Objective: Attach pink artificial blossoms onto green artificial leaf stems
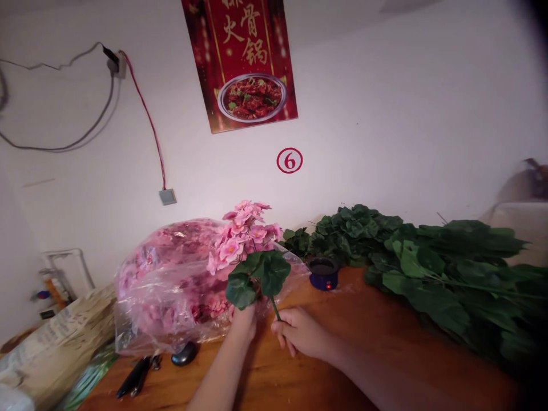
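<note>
A spray of pink artificial flowers (240, 240) stands upright in front of me, with broad green leaves (274, 274) below the blossoms. My right hand (297, 330) is closed, pinching the lower end of the green stem (275, 308) under the leaves. Just to its left, my left hand (247, 319) reaches up behind the leaves, which hide its fingers, so its grip does not show. Behind the hands lies a clear plastic bag (171, 285) full of pink flowers. A small round dark-blue device (323, 274) with a red light sits beyond my right hand.
Green artificial leaves (449, 274) are heaped along the right of the wooden table (342, 325). At the front left lie a black oval object (184, 354) and a dark slim object (133, 377). A woven sack (60, 337) rests left. A white wall (385, 125) closes off the back.
</note>
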`<action>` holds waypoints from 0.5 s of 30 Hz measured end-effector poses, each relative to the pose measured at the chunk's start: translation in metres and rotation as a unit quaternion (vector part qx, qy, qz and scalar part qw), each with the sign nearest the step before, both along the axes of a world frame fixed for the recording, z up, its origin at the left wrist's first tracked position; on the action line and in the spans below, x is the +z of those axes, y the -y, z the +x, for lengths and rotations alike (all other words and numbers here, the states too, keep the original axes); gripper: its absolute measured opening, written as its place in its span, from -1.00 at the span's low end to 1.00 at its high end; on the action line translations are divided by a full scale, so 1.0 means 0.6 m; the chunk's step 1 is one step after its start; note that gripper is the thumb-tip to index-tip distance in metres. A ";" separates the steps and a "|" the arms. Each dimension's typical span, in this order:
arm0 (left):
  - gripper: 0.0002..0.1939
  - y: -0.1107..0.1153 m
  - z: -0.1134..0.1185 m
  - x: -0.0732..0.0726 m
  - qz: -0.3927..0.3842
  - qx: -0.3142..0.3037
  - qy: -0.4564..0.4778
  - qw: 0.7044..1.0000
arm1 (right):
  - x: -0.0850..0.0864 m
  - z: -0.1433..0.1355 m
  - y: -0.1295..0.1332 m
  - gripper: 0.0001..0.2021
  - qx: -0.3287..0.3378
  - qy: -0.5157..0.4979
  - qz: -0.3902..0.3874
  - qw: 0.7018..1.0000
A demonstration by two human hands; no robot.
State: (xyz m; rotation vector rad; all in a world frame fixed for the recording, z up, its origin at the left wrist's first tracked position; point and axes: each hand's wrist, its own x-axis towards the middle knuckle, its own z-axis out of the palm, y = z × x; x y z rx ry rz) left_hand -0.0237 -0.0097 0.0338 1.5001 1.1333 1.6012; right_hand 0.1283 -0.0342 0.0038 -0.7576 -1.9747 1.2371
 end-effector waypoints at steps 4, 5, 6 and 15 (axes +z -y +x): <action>-0.70 -0.009 0.012 -0.013 -0.063 -0.070 0.160 0.983 | 0.027 0.008 0.004 -0.73 -0.036 -0.052 0.040 0.997; -0.70 -0.011 0.012 -0.015 -0.067 -0.092 0.179 0.977 | 0.036 0.012 0.004 -0.72 -0.047 -0.076 0.049 0.995; -0.70 -0.012 0.013 -0.017 -0.070 -0.108 0.194 0.973 | 0.045 0.018 0.004 -0.72 -0.059 -0.105 0.058 0.991; -0.69 -0.028 0.023 -0.043 -0.084 -0.136 0.196 0.968 | 0.149 0.124 0.006 -0.74 -0.332 -0.479 0.258 0.771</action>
